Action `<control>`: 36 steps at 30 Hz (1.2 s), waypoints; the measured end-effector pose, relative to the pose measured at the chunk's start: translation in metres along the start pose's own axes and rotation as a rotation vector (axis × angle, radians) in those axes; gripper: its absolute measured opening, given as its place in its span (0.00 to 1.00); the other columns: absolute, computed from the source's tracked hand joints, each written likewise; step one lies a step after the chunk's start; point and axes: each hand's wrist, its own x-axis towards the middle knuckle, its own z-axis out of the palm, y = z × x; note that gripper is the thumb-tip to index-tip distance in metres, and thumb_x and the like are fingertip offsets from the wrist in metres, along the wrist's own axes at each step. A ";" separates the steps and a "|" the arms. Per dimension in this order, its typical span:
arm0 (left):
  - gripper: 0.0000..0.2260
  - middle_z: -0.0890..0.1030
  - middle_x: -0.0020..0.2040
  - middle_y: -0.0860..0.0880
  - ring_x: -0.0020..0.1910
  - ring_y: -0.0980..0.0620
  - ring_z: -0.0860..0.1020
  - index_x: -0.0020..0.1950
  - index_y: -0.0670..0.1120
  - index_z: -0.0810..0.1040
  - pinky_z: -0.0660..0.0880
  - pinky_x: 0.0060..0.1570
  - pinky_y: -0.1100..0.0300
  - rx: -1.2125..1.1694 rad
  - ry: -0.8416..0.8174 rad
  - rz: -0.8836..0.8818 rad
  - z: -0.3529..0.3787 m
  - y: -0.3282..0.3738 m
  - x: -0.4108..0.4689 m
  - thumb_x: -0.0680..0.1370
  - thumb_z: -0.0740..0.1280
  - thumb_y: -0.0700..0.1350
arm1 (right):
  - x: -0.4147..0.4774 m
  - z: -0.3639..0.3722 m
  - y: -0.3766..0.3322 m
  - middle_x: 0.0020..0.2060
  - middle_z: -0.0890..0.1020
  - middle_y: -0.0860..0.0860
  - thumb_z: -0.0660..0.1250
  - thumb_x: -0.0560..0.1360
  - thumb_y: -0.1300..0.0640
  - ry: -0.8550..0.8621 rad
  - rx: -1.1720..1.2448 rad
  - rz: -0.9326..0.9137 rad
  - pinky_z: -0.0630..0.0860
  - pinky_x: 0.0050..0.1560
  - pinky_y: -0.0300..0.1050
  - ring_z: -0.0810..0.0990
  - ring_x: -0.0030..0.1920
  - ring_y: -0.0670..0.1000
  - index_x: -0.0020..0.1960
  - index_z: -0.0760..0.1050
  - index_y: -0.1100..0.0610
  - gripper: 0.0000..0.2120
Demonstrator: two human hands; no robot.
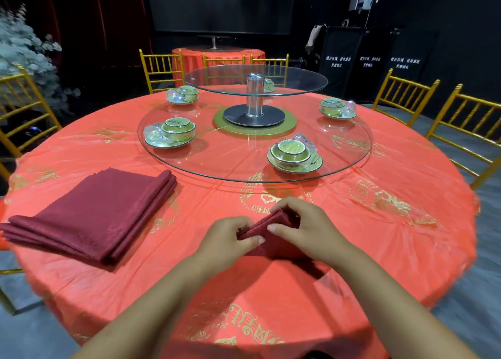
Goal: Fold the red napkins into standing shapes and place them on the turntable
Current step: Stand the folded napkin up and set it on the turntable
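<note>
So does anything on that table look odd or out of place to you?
Nothing much. The place settings sit upright on the glass turntable, nothing spilled. The stack of napkins lies a bit fanned at its edges. No folded napkin stands on the turntable yet; both hands hold one napkin mid-fold.

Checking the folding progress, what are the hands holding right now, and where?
Both hands, left and right, pinch one red napkin at its raised folded edge.

Dark rm: black walls (447, 12), grey floor (461, 318), gold chairs (404, 98) w/ 2nd red-clothed table (189, 63) behind.
</note>
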 end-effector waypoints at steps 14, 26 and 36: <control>0.03 0.83 0.39 0.50 0.39 0.58 0.79 0.44 0.44 0.82 0.76 0.46 0.62 -0.283 -0.015 0.069 -0.011 0.032 0.013 0.72 0.73 0.38 | -0.002 0.011 0.008 0.38 0.82 0.46 0.70 0.74 0.59 0.123 0.213 0.049 0.71 0.43 0.34 0.78 0.40 0.43 0.43 0.80 0.52 0.03; 0.10 0.83 0.35 0.55 0.37 0.62 0.79 0.37 0.54 0.82 0.73 0.44 0.67 -0.267 -0.071 0.016 -0.019 0.008 0.010 0.68 0.77 0.39 | -0.005 0.013 0.007 0.35 0.81 0.43 0.70 0.73 0.60 0.165 0.239 0.024 0.71 0.41 0.35 0.76 0.37 0.42 0.39 0.79 0.49 0.07; 0.09 0.83 0.34 0.54 0.35 0.59 0.78 0.35 0.51 0.82 0.74 0.40 0.65 -0.207 -0.043 -0.084 -0.024 -0.013 0.008 0.67 0.78 0.40 | -0.007 0.013 0.007 0.36 0.81 0.44 0.70 0.73 0.63 0.190 0.262 0.015 0.71 0.41 0.33 0.77 0.37 0.41 0.39 0.80 0.50 0.09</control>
